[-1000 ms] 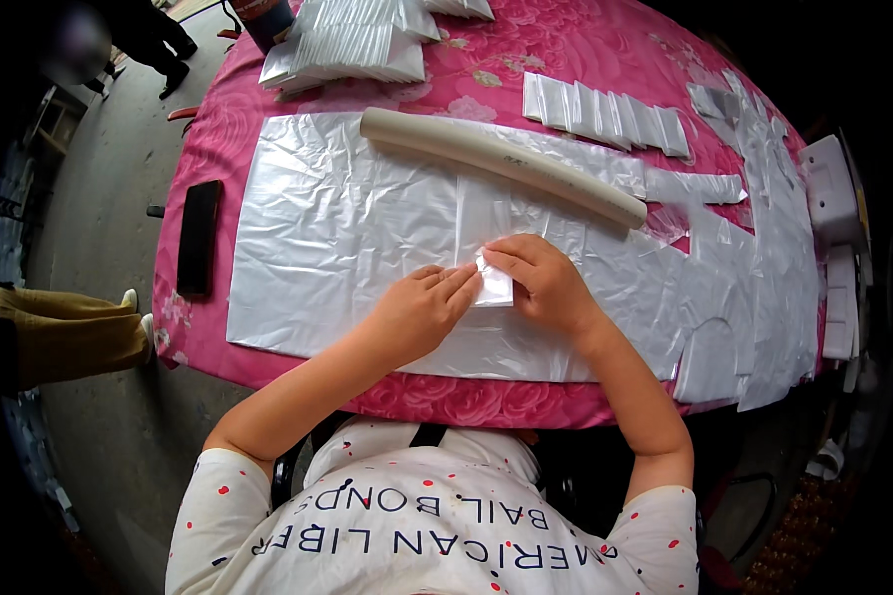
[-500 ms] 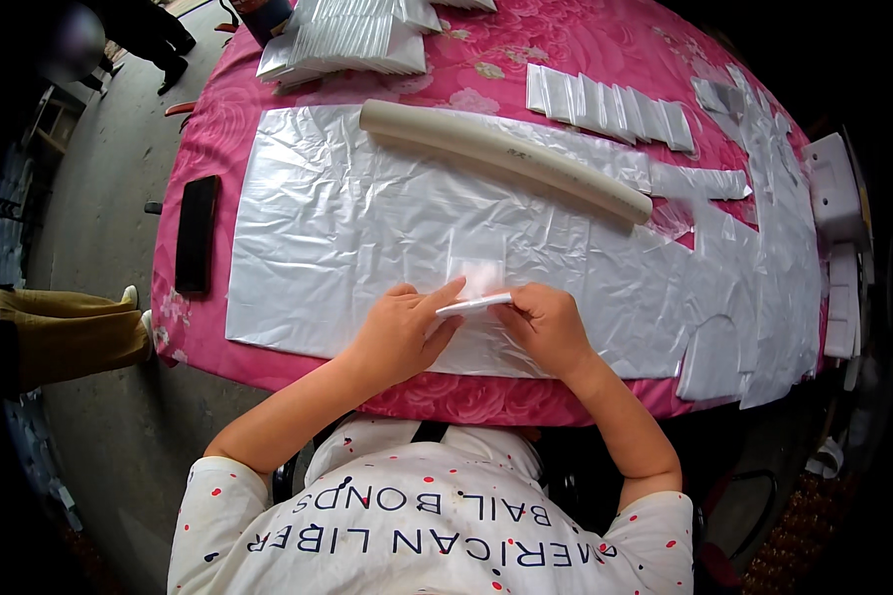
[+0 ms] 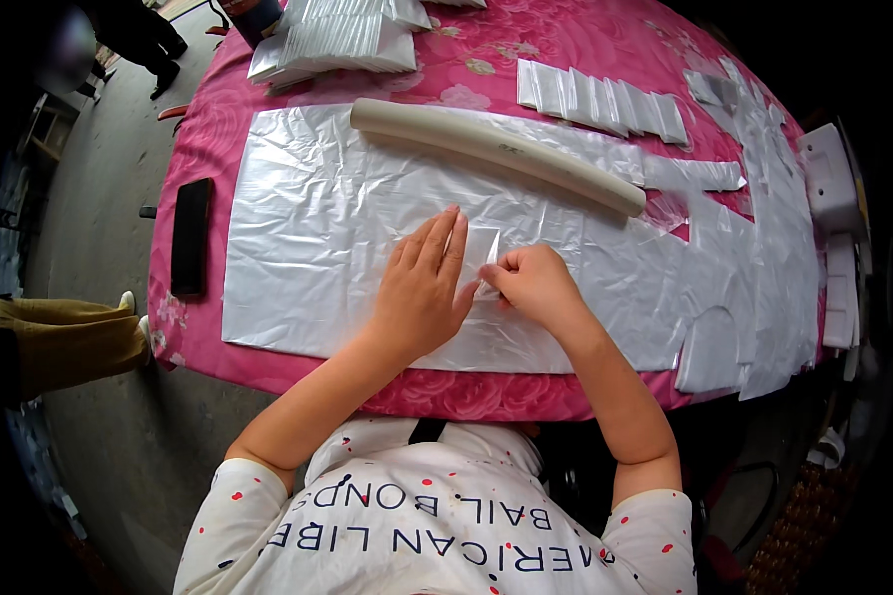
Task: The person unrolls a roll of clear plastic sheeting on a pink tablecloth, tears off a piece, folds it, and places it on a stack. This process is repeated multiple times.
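Note:
My left hand (image 3: 422, 283) lies flat with its fingers stretched forward, pressing on a small folded plastic bag (image 3: 488, 241). Thumb and bent fingers of my right hand (image 3: 536, 285) pinch that bag's right edge, which stands up a little. Much of the bag is hidden beneath my left hand. Both hands rest over a large, wrinkled stack of white plastic bags (image 3: 288, 228), whose cut-out handle ends spread to the right. A long beige tube (image 3: 501, 154) lies across the stack, beyond my hands.
A pink flowered cloth (image 3: 526, 397) covers the table. A black phone (image 3: 191, 238) lies at its left. Folded packets stand in a row (image 3: 600, 102) at the far right and in a bigger pile (image 3: 342, 45) at the far left, beside a dark container (image 3: 255, 18). People stand left.
My left hand has gone from holding the folded bag's raised edge to lying flat over it. My right hand has moved slightly forward, still pinching. The bag is now down on the stack.

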`<state>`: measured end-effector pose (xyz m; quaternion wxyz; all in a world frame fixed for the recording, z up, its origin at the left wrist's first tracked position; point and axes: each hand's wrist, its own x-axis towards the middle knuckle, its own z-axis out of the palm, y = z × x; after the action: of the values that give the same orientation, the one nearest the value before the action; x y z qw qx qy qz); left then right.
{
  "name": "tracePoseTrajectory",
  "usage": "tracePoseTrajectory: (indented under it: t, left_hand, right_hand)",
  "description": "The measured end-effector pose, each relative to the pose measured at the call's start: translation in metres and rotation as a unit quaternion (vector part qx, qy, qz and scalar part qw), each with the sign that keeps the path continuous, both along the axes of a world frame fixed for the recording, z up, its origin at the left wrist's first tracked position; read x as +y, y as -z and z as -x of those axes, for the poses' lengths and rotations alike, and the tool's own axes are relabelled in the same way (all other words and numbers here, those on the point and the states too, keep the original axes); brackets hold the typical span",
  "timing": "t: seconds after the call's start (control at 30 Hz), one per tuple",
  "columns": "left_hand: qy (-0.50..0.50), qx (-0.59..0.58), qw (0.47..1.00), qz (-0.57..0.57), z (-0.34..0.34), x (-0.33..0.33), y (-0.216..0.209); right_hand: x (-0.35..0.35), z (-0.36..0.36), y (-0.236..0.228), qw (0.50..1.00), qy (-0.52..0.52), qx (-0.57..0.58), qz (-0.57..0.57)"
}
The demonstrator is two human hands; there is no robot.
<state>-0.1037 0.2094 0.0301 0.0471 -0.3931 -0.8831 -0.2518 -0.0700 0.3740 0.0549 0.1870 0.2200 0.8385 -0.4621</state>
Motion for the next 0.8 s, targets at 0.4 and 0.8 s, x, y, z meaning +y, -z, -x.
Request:
tracePoseTrajectory:
  t: [0.4,0.8]
  left_hand:
    - [0.042,0.015,0.998,0.051,-0.008,0.016,0.026]
    - [0.272,0.071,0.919,0.276,-0.053,-0.112,0.010]
  right_hand:
    - [-0.011,-0.026,0.004,0.952,-0.019,0.147,-0.267]
    - [-0.017,-0.089,0.004,0.969,-0.032,0.244,-0.019]
